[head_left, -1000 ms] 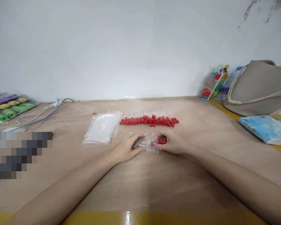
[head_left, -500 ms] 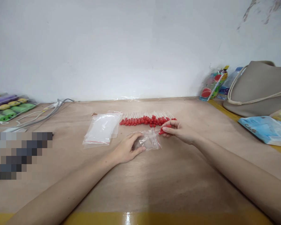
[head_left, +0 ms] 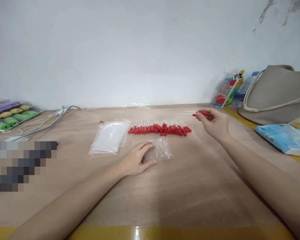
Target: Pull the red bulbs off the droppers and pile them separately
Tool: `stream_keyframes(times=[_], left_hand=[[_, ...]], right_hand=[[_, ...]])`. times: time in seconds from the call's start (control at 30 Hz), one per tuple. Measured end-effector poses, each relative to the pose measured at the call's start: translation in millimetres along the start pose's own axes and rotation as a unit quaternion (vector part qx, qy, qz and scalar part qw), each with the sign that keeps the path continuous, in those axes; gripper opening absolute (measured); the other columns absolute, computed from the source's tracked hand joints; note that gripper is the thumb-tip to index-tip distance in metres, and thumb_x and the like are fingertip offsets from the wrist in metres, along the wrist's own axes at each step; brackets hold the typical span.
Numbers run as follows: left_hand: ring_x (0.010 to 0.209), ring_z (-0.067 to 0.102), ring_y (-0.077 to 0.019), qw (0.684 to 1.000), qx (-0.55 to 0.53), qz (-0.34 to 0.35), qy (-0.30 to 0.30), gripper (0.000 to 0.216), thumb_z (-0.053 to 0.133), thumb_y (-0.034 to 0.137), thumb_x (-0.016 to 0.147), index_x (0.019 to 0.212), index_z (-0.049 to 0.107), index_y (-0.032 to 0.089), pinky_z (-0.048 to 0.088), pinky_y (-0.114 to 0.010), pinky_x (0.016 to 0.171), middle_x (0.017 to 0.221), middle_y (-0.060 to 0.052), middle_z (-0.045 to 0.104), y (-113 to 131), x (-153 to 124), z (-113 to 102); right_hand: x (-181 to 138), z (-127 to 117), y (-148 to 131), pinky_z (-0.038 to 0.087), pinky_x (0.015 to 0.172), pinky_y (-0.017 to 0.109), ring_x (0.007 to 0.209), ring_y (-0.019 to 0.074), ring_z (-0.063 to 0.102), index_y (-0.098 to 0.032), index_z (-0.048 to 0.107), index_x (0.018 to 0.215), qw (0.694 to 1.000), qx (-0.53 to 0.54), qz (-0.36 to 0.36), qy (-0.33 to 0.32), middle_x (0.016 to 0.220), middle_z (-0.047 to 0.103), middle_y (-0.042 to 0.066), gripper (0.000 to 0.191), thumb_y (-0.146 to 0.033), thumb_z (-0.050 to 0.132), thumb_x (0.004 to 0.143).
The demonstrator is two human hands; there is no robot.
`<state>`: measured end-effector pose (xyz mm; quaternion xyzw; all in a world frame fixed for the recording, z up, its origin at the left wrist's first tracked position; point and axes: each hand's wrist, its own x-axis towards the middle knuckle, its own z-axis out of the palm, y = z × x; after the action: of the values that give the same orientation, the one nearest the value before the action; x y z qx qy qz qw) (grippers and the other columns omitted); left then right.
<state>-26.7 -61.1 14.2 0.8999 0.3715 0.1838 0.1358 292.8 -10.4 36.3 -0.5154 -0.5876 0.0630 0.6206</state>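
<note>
My left hand (head_left: 139, 159) rests on the table around the closed end of a clear zip-lock bag (head_left: 160, 149), thumb on its near side and fingers on its far side. The bag's red-striped mouth faces right, and nothing shows inside. Raised to the right of the row, my right hand (head_left: 213, 122) pinches a few thin white sticks with red tips (head_left: 202, 113), their pale stems pointing left. How many it holds I cannot tell. Between the hands and the wall lies a row of red-tipped sticks (head_left: 160, 128), red ends toward me.
A stack of flat clear zip-lock bags (head_left: 110, 137) lies left of the row. Grey cables (head_left: 50, 121) and a pack of coloured rolls (head_left: 12, 115) are at far left. Bottles (head_left: 226, 91), a grey bag (head_left: 277, 93) and a blue packet (head_left: 285, 138) stand or lie at right.
My right hand has moved from the bag's mouth up and to the right, beyond the row's end, with red-tipped sticks in its fingers. My left hand has stayed at the bag.
</note>
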Motion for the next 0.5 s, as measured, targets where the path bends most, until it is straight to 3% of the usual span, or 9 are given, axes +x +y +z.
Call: stream_keyframes(times=[0.1, 0.2, 0.33, 0.5], left_hand=[[0.121, 0.039, -0.0234, 1.0, 0.001, 0.003, 0.0, 0.053, 0.049, 0.047, 0.08, 0.126, 0.04, 0.022, 0.034, -0.04, 0.101, 0.132, -0.01, 0.041, -0.8, -0.3, 0.8], [0.122, 0.039, -0.0235, 1.0, 0.0, 0.007, 0.003, 0.052, 0.049, 0.047, 0.081, 0.125, 0.041, 0.022, 0.033, -0.041, 0.101, 0.133, -0.01, 0.04, -1.3, -0.3, 1.4], [0.122, 0.038, -0.0229, 1.0, 0.001, 0.0, -0.003, 0.052, 0.05, 0.047, 0.08, 0.124, 0.042, 0.021, 0.033, -0.04, 0.102, 0.132, -0.01, 0.04, -1.2, 0.5, 1.5], [0.122, 0.039, -0.0233, 1.0, 0.003, 0.008, 0.0, 0.05, 0.05, 0.047, 0.08, 0.123, 0.043, 0.021, 0.034, -0.041, 0.101, 0.132, -0.01, 0.04, -1.9, 1.1, 1.5]], right_hand=[[-15.1, 14.2, 14.5, 0.051, 0.07, 0.032, 0.074, 0.0162, 0.06, -0.02, 0.062, 0.086, 0.994, -0.075, -0.08, -0.026, 0.083, 0.064, 0.005, 0.02, -0.037, 0.056, 0.077], [-24.9, 21.6, 23.4, 0.05, 0.07, 0.031, 0.079, 0.0166, 0.059, -0.021, 0.063, 0.087, 0.984, -0.118, -0.11, -0.075, 0.087, 0.062, 0.005, 0.018, -0.033, 0.051, 0.08], [-29.6, 24.8, 29.2, 0.049, 0.071, 0.031, 0.08, 0.0179, 0.059, -0.019, 0.064, 0.086, 0.97, -0.168, -0.128, -0.123, 0.087, 0.063, 0.006, 0.02, -0.033, 0.051, 0.08], [-30.3, 25.8, 31.1, 0.048, 0.07, 0.031, 0.076, 0.0188, 0.061, -0.018, 0.066, 0.089, 0.963, -0.213, -0.113, -0.124, 0.087, 0.066, 0.006, 0.025, -0.036, 0.051, 0.079]])
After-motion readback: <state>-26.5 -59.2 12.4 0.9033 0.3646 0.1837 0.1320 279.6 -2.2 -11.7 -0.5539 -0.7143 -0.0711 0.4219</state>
